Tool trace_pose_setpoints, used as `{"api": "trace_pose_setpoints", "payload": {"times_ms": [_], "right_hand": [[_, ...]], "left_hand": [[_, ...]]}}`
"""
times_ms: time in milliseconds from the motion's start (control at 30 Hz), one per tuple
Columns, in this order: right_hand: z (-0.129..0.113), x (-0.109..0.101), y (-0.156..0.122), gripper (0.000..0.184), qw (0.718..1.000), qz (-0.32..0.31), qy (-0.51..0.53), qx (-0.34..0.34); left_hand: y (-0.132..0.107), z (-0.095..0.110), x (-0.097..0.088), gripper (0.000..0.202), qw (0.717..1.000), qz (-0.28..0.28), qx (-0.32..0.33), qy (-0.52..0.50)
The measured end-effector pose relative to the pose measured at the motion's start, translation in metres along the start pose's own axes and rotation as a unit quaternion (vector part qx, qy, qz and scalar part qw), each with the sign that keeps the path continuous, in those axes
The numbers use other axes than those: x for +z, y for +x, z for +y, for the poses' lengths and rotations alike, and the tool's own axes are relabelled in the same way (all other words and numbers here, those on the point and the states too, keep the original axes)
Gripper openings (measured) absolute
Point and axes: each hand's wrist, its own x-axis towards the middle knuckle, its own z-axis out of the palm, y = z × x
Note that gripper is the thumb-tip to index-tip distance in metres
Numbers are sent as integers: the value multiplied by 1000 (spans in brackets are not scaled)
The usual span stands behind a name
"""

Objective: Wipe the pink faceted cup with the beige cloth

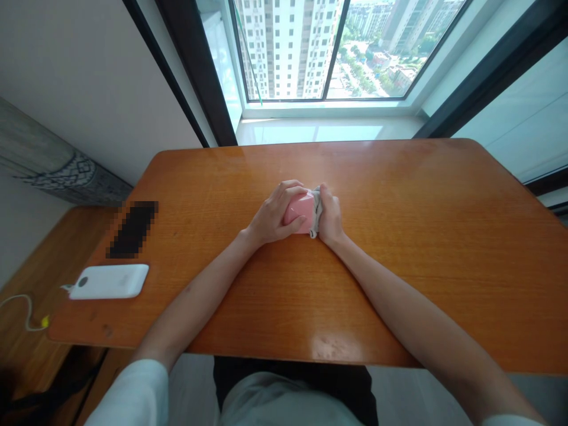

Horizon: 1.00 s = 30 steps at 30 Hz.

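Note:
A small pink box-shaped object (300, 208) is at the middle of the wooden table (390, 278); its exact kind I cannot tell. My left hand (279, 214) grips it from the left, thumb on the near side and fingers over the far side. Against its right face lies a crumpled grey cloth (316, 213). My right hand (329, 216) is closed round this cloth and presses it to the pink object. Part of the cloth is hidden by the right fingers.
At the table's left lie a white power bank-like device (110, 281) with a cable plugged in and a dark pixelated rectangle (132, 229). A window (326, 109) stands beyond the far edge. A patterned grey curtain (75, 168) hangs at the left.

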Motion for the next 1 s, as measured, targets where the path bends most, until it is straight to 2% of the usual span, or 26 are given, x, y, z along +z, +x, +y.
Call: {"api": "trace_pose_setpoints", "payload": {"times_ms": [100, 167, 300, 400, 500, 600, 667, 767, 867, 1000], "right_hand": [[-4, 0, -3, 75, 1000, -7, -20, -15], [-4, 0, -6, 75, 999, -18, -29, -17], [-3, 0, -9, 75, 999, -40, -31, -19], [-2, 0, -8, 74, 999, -42, -22, -8], [-1, 0, -6, 74, 999, -30, -12, -3], [0, 0, -3, 74, 1000, -11, -6, -5], [0, 1, -1, 73, 1000, -4, 3, 4], [-1, 3, 1, 71, 1000, 3, 24, 17], [-2, 4, 1, 70, 999, 6, 35, 18], [-4, 3, -3, 72, 1000, -7, 8, 9]], "left_hand": [[7, 13, 1, 46, 997, 14, -58, -47], [12, 19, 1, 41, 987, 26, -138, -80], [17, 20, 5, 46, 938, 30, -309, -154], [16, 17, 11, 52, 913, 26, -355, -198], [14, 17, 15, 58, 922, 59, -330, -195], [10, 15, 12, 65, 962, 90, -212, -145], [5, 7, 5, 68, 990, 54, -96, -84], [-2, -7, -3, 80, 999, -26, 31, -6], [-5, -13, -2, 86, 997, -39, 55, 22], [-1, -1, 4, 65, 1000, 2, 2, 10]]}}
